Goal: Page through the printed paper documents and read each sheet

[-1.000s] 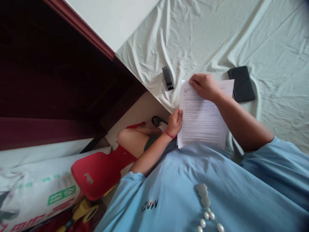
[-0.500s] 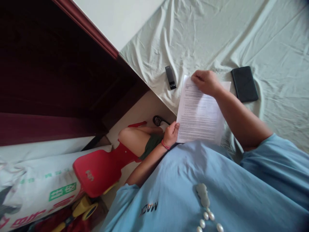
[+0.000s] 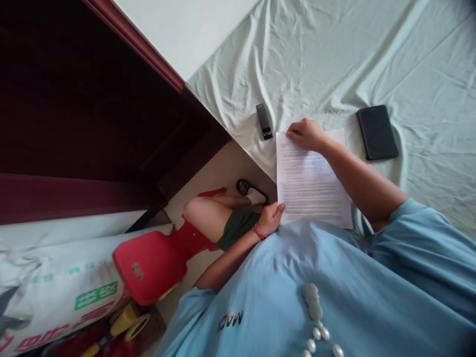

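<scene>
Rumpled pale sheet [image 3: 320, 54] beneath black stapler [image 3: 264, 120] and dark case [image 3: 378, 132].

- printed sheet [image 3: 308, 191], right of centre: dark rows of type, too small to read.
- blue shirt [image 3: 312, 263], bottom centre: dark lettering, apparently with an m and an a; the rest is unclear.
- white bag [image 3: 44, 270], lower left: light characters on a green block, larger pink-red ones below, faint green ones above; none legible.
- red chair [image 3: 148, 260], lower left: a short pale mark, unreadable.
- small dark object [image 3: 263, 119], upper middle: white marking at its lower end, too tiny to read.
</scene>
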The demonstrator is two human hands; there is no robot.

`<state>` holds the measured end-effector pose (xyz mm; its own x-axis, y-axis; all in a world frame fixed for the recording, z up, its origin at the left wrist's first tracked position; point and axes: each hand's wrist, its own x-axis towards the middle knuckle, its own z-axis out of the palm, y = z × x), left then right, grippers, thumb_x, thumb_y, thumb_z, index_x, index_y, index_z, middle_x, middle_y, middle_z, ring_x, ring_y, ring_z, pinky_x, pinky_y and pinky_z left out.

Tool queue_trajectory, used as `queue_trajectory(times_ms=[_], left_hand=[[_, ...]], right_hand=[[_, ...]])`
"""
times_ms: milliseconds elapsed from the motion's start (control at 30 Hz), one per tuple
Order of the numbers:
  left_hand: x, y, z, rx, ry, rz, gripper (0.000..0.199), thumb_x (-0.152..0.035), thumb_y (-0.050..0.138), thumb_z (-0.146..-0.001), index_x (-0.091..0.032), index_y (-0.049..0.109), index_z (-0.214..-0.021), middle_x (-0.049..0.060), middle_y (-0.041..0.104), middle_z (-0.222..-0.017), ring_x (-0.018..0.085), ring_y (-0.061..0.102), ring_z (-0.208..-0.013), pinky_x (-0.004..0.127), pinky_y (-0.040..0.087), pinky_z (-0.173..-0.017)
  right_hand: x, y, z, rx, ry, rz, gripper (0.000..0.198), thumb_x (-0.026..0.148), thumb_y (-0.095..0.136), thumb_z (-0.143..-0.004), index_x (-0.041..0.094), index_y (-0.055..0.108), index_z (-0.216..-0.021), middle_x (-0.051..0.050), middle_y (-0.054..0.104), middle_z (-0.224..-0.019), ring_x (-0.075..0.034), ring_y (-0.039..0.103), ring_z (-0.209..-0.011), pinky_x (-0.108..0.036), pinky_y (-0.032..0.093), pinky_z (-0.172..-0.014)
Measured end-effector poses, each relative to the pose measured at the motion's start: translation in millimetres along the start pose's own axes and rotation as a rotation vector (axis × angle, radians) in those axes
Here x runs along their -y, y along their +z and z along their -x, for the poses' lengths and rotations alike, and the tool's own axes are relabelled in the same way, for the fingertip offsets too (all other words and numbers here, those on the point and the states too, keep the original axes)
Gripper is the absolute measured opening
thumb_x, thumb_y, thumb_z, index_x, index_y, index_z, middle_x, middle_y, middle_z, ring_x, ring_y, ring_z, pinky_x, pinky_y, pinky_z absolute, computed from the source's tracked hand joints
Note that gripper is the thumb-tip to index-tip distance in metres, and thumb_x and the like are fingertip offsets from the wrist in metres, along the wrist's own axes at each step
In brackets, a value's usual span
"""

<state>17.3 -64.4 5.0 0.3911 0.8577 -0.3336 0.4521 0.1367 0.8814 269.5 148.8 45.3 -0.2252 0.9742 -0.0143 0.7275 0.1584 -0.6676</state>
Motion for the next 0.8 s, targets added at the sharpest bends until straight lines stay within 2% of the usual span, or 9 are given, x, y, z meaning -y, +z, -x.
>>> queue_trajectory(times_ms=[167,267,433,567,633,700,800], left_hand=[[2,0,0,0.016,0.012,0.016,0.081,-0.095,0.035,-0.094,-0.020,0.062,-0.080,0.006,0.067,-0.076,0.021,0.061,-0.074,0.034,0.048,-0.068],[-2,-10,-7,-0.057,0.034,-0.008,0.075,-0.091,0.038,-0.097,-0.021,0.062,-0.084,0.003,0.066,-0.074,0.019,0.059,-0.070,0.033,0.046,-0.066],[-27,-33,-38,-0.254,0.128,0.046,0.069,-0.086,0.042,-0.100,-0.021,0.066,-0.102,0.005,0.071,-0.084,0.019,0.066,-0.079,0.033,0.051,-0.076],[-40,-32,-73,-0.265,0.143,0.186,0.067,-0.086,0.057,-0.095,-0.020,0.070,-0.098,0.006,0.075,-0.087,0.020,0.069,-0.083,0.034,0.055,-0.079],[-38,-25,-87,-0.189,0.070,0.263,0.069,-0.086,0.059,-0.092,-0.019,0.072,-0.088,0.006,0.074,-0.080,0.021,0.070,-0.079,0.036,0.056,-0.075],[-32,-18,-98,-0.179,0.020,0.290,0.070,-0.086,0.061,-0.091,-0.018,0.073,-0.082,0.006,0.074,-0.076,0.022,0.069,-0.074,0.036,0.057,-0.070],[-22,-15,-106,-0.208,-0.007,0.323,0.069,-0.086,0.067,-0.088,-0.018,0.074,-0.077,0.007,0.076,-0.076,0.022,0.069,-0.071,0.037,0.058,-0.068]], right_hand=[[-1,1,0,-0.005,0.015,-0.024,0.015,0.032,0.060,-0.090,0.026,0.068,-0.078,-0.005,0.069,-0.077,-0.024,0.063,-0.080,-0.038,0.051,-0.083],[6,-3,3,0.006,0.015,-0.036,0.015,0.029,0.060,-0.090,0.024,0.072,-0.082,-0.006,0.072,-0.082,-0.024,0.065,-0.082,-0.037,0.051,-0.083],[25,-8,12,0.015,-0.037,-0.097,0.019,0.028,0.058,-0.093,0.021,0.074,-0.087,-0.007,0.074,-0.089,-0.022,0.064,-0.084,-0.037,0.050,-0.086],[33,-4,16,0.004,-0.094,-0.187,0.022,0.033,0.057,-0.097,0.021,0.074,-0.090,-0.007,0.074,-0.093,-0.022,0.064,-0.087,-0.037,0.051,-0.087],[34,-2,17,-0.010,-0.103,-0.195,0.021,0.032,0.057,-0.098,0.021,0.074,-0.091,-0.009,0.074,-0.095,-0.025,0.066,-0.094,-0.039,0.052,-0.091],[32,-6,23,-0.047,-0.102,-0.138,0.020,0.031,0.058,-0.099,0.022,0.075,-0.097,-0.011,0.076,-0.102,-0.028,0.067,-0.105,-0.044,0.051,-0.101],[24,-27,45,-0.176,-0.030,0.055,0.029,0.038,0.060,-0.103,0.026,0.073,-0.125,-0.016,0.071,-0.134,-0.038,0.060,-0.131,-0.058,0.045,-0.115]])
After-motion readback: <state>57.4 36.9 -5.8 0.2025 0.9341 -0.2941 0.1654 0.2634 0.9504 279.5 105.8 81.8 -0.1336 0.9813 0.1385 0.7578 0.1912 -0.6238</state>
